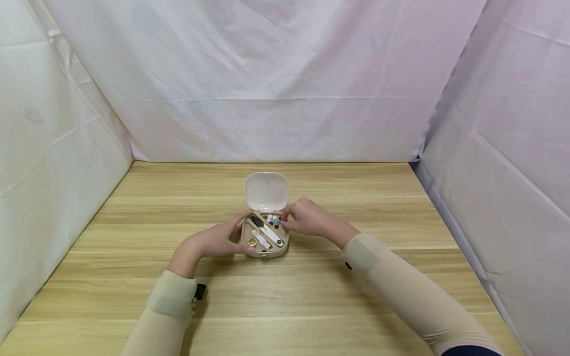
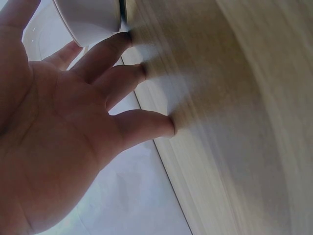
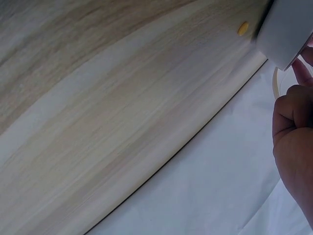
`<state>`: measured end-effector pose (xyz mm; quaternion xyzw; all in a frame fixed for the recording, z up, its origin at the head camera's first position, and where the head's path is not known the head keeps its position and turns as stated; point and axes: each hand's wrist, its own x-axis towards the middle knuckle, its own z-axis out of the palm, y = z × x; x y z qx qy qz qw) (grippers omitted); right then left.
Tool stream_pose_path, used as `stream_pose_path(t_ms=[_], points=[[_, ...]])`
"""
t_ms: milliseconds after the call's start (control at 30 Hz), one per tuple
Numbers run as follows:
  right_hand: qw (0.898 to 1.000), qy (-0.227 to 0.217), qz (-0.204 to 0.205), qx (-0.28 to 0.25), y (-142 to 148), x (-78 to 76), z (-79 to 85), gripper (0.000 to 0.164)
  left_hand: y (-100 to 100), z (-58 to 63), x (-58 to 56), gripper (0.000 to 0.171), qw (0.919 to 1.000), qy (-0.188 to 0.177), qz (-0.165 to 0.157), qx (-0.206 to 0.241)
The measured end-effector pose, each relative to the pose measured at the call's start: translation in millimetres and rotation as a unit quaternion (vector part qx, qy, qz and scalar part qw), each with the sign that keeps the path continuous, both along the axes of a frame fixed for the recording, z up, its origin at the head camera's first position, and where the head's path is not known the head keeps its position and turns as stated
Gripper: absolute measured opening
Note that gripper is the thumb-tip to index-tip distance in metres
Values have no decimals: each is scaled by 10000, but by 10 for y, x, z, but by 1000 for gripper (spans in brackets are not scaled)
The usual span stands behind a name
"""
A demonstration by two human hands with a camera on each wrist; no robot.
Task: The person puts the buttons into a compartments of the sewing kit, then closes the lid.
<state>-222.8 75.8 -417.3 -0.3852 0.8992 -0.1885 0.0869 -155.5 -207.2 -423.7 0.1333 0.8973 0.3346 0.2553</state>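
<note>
A small beige sewing box (image 1: 276,253) stands on the table with its lid (image 1: 266,190) raised at the back. In its tray lie black-and-white thread snips (image 1: 269,231), a pale bundle with coloured ends (image 1: 260,239), a gold ring (image 1: 252,242) and several coloured buttons (image 1: 272,218). My left hand (image 1: 215,241) holds the box's left side, thumb at the front and index finger toward the back; its other fingertips touch the table in the left wrist view. My right hand (image 1: 307,217) has curled fingers at the button compartment. Whether they pinch a button is hidden.
A yellow button (image 3: 243,28) lies on the wooden table (image 1: 276,306) just right of the box. White cloth (image 1: 276,99) hangs behind the table and along both sides.
</note>
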Motion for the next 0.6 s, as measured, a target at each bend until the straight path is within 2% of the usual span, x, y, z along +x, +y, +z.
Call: stream_pose_path(t_ms=[433, 600], points=[[9998, 155, -55, -111, 79, -44, 49, 15, 0, -2, 4, 110, 10000, -17, 66, 24], [9996, 231, -174, 39, 185, -68, 62, 16, 5, 5, 3, 111, 10000, -16, 52, -15]])
